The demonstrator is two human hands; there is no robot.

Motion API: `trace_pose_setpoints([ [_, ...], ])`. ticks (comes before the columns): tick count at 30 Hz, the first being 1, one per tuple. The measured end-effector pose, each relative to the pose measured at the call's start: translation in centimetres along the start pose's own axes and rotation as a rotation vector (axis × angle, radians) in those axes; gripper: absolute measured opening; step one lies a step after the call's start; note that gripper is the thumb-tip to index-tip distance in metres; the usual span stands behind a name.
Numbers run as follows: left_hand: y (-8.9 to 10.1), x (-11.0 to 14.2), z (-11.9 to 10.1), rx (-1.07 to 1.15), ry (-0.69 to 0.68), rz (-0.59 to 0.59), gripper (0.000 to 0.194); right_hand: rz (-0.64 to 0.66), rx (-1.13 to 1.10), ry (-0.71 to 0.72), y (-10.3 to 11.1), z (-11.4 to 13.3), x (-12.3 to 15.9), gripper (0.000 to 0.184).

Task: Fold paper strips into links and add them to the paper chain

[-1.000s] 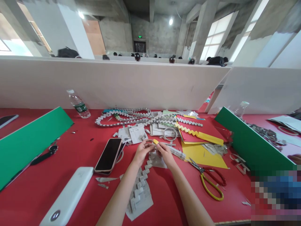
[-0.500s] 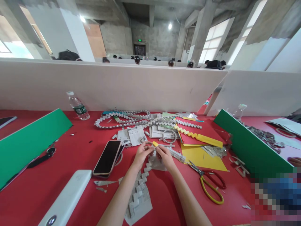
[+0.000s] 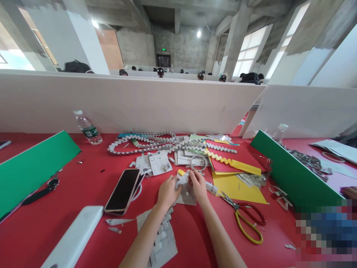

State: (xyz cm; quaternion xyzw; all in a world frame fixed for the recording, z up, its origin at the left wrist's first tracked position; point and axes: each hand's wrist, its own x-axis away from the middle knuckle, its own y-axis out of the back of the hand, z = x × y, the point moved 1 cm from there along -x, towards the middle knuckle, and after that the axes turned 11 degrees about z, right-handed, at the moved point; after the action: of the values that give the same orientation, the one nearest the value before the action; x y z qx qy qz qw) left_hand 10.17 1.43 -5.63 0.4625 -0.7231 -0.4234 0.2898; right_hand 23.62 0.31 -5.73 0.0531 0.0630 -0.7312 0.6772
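Note:
Over the red table (image 3: 83, 193), my left hand (image 3: 167, 192) and my right hand (image 3: 198, 185) pinch the top end of a folded grey paper chain (image 3: 182, 180) between them. The chain hangs down between my forearms onto a grey printed sheet (image 3: 161, 238). A small yellow piece (image 3: 181, 172) sits just above my fingers. A phone (image 3: 122, 190) lies left of my left hand. Scissors with red and yellow handles (image 3: 245, 219) lie to the right of my right forearm.
Long finished paper chains (image 3: 145, 141) and coloured sheets (image 3: 237, 184) lie beyond my hands, with a tape ring (image 3: 198, 162). A water bottle (image 3: 87, 127), a white power bank (image 3: 74, 238) and green dividers (image 3: 33, 167) (image 3: 290, 171) stand around. Another person's hand (image 3: 350, 191) shows at far right.
Both hands have dropped slightly toward the table and closer together, pressing the chain's end. The view has shifted a little to the right and down.

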Motion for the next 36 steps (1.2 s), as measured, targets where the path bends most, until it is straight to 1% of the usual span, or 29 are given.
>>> trace_pose_setpoints([
  [3, -0.1, 0.0, -0.1, -0.043, 0.025, 0.016, 0.02, 0.025, 0.049, -0.001, -0.2, -0.1, 0.2, 0.034],
  [5, -0.2, 0.0, -0.2, -0.084, 0.038, 0.02, 0.02, 0.07, 0.071, 0.0, -0.4, 0.0, 0.3, 0.035],
  [9, -0.5, -0.1, -0.3, -0.152, 0.081, 0.053, 0.022, 0.202, 0.018, -0.004, -1.0, 0.0, 0.5, 0.034],
  [12, -0.5, -0.1, -0.4, -0.148, 0.075, 0.068, 0.023, 0.222, 0.014, -0.009, -1.3, -0.1, 0.6, 0.034],
  [16, -0.1, 0.0, -0.3, -0.112, 0.074, 0.041, 0.02, 0.205, 0.032, -0.009, -1.2, -0.1, 0.6, 0.034],
  [20, 0.5, 0.1, 0.2, -0.101, 0.152, -0.026, 0.02, 0.276, -0.004, -0.024, -1.1, 0.2, 0.6, 0.035],
  [23, 0.9, 0.0, 0.8, 0.034, 0.178, -0.117, 0.021, 0.347, 0.022, -0.028, -1.3, 0.3, 0.7, 0.032],
  [27, 1.1, -0.6, 1.7, 0.394, 0.151, -0.239, 0.02, 0.399, 0.11, -0.002, -1.5, 0.3, 0.8, 0.028],
  [29, 1.1, -0.8, 2.1, 0.553, 0.13, -0.302, 0.02, 0.409, 0.112, 0.017, -1.5, 0.4, 0.8, 0.028],
  [31, 1.1, -0.9, 2.2, 0.644, 0.134, -0.354, 0.021, 0.426, 0.047, 0.025, -1.6, 0.5, 0.8, 0.029],
  [33, 1.1, -0.8, 2.2, 0.685, 0.142, -0.399, 0.023, 0.456, -0.04, 0.02, -1.6, 0.7, 0.8, 0.031],
  [36, 0.9, -0.8, 2.0, 0.742, 0.142, -0.434, 0.025, 0.489, -0.138, 0.01, -1.7, 1.0, 0.9, 0.031],
])
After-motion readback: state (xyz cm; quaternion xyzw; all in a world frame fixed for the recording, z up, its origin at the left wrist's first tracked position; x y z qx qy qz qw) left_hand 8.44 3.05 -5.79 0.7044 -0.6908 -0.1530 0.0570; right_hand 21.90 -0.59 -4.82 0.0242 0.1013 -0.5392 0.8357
